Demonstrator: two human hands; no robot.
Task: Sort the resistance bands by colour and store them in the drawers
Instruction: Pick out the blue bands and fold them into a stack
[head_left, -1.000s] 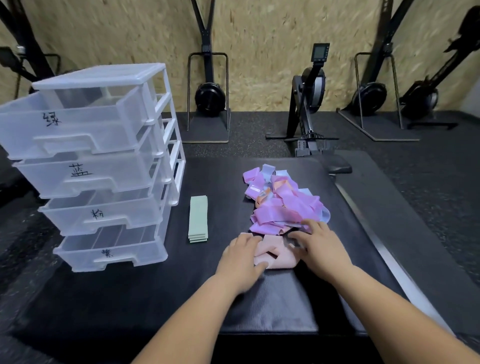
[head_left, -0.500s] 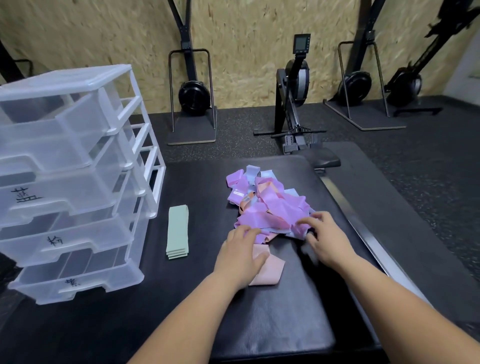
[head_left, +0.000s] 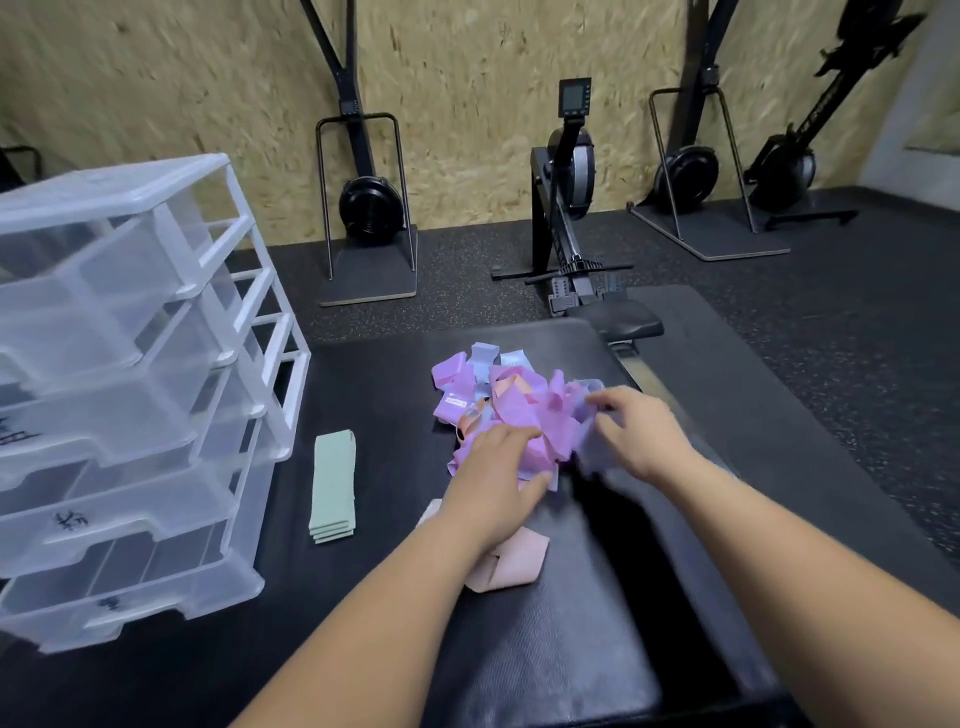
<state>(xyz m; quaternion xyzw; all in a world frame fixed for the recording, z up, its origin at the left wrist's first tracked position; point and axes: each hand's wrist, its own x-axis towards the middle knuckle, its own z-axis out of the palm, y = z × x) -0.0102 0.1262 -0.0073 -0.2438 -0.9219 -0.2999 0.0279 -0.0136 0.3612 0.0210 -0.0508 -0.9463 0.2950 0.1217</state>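
Heap of mixed resistance bands (head_left: 511, 410) sits mid-table, mostly purple with pale blue and a few orange-pink loops tangled through it. No single long axis, strands run every way.

Left hand (head_left: 491, 486) lies palm-down on the near-left edge of the heap. Its fingers (head_left: 511, 439) are loosely spread and press on purple bands; they do not look closed round any.

Right hand (head_left: 641, 434) is at the heap's right edge, with fingers bent down into it. A pale lilac-blue band (head_left: 589, 454) trails toward the near side just under this hand. The area is motion-blurred, so I cannot tell whether the fingers pinch it or only rake at it.

Pink folded band (head_left: 511, 569) lies apart on the table (head_left: 550, 654), on the near side of the heap and partly under the left wrist.

Green band stack (head_left: 332, 486) is squared up, long axis running away from the person — it lies between the heap and the clear drawer unit (head_left: 156, 395).

Judgement: sorting is at an early stage and the drawers look empty. The pale strand lies nearest the right hand — a pull toward the near-right should free it. The drawers are well off to the left, the left hand's side.
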